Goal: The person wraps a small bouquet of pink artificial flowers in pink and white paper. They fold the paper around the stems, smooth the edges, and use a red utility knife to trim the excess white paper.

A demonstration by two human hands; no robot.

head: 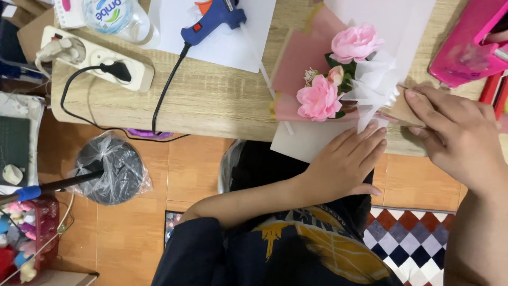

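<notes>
1. The small bouquet (338, 79) of pink paper-like roses lies on its side at the right centre of the frame, on the wooden worktop (211, 100), blooms pointing left and stem end toward the right.
2. The left hand (344, 164) lies flat at the worktop's near edge, fingers (370, 140) spread and pressed down on the white wrapping sheet (312, 140). This looks like a way to keep the paper from sliding.
3. The right hand (455, 132) comes in from the right, its fingers pinching a brown kraft paper flap (402, 108) against the stem end, seemingly to keep the fold closed around the white tissue (375, 79).
4. A pink sheet (301, 58) lies under the blooms as an outer layer of wrap.
5. A blue glue gun (211, 18) rests on white paper at upper centre, its cord running down to the worktop's front edge; a white power strip (100, 58) sits at upper left with a black plug in it.
6. Containers: a clear plastic bottle (119, 18) at the top left, contents not discernible; a pink box (465, 42) at upper right, its inside hidden; a red basket (32, 233) at lower left holding small colourful items, too blurred to identify.
</notes>
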